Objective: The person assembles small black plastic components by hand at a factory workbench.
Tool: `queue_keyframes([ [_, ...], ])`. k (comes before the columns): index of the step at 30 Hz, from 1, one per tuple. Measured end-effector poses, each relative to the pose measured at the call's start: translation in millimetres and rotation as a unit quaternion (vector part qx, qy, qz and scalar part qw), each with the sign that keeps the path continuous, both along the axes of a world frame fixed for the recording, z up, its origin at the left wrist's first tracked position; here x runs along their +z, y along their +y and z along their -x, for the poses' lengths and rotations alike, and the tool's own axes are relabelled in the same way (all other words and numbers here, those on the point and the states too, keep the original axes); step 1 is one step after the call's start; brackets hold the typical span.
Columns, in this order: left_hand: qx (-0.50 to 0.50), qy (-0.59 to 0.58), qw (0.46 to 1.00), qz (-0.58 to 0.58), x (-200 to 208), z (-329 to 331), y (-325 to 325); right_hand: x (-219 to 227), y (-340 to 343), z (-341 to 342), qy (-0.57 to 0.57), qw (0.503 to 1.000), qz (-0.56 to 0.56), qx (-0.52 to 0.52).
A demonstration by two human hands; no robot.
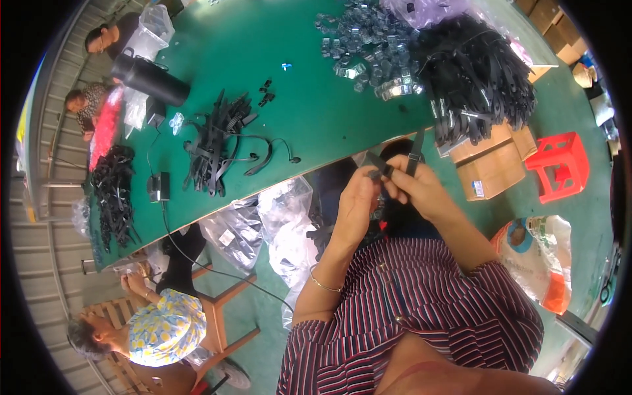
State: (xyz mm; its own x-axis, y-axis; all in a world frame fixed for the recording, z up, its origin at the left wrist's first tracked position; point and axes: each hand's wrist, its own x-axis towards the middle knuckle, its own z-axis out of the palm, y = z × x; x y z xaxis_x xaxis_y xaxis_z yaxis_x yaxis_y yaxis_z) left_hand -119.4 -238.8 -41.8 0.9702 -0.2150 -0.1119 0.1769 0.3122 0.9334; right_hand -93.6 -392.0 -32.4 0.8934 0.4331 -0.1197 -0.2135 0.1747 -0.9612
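Striped shirt fabric (421, 289) on the wearer's chest comes nearest, below the fingers. Beyond it the left hand (359, 197) and right hand (424, 189) meet beside the near edge of the table (237, 39). Fingers of both hands are clamped on black strapping (415, 153), one length standing up out of the right hand; whether it is one piece or two, I cannot tell. Above and right of the fingers lie a heap of black straps (477, 79) and a pile of clear clips (378, 49). Right of them sit a cardboard box (490, 164) and, farther out, a red stool (559, 168). Left of them, well apart, lies another strap bundle (214, 148).
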Motion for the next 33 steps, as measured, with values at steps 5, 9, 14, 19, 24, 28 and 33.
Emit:
queue_keyframes([
  [5, 0.024, 0.050, 0.998, 0.021, -1.6, 8.6, 13.1, 0.6, 6.1, 8.3, 0.003, 1.000, -0.004, 0.017],
  [9, 0.065, 0.026, 0.983, 0.171, -4.0, 12.2, 15.8, 0.1, 6.5, 10.6, 0.063, 0.994, -0.066, 0.065],
  [14, 0.072, -0.021, 0.973, 0.219, -11.3, 15.1, 13.6, -4.1, 8.2, 11.6, 0.090, 0.986, -0.073, 0.121],
  [19, 0.072, -0.071, 0.975, 0.198, -8.3, 13.5, 17.9, -4.0, 11.2, 11.9, 0.098, 0.986, -0.033, 0.132],
  [24, 0.069, -0.069, 0.977, 0.191, -8.2, 13.6, 17.1, -1.7, 12.5, 9.3, 0.079, 0.986, -0.032, 0.145],
  [28, 0.064, -0.038, 0.972, 0.225, -9.5, 12.3, 17.3, -5.2, 11.3, 8.6, 0.075, 0.986, -0.062, 0.138],
  [33, 0.038, -0.026, 0.969, 0.242, -12.0, 15.0, 15.4, -2.1, 13.1, 8.9, 0.066, 0.985, -0.053, 0.150],
])
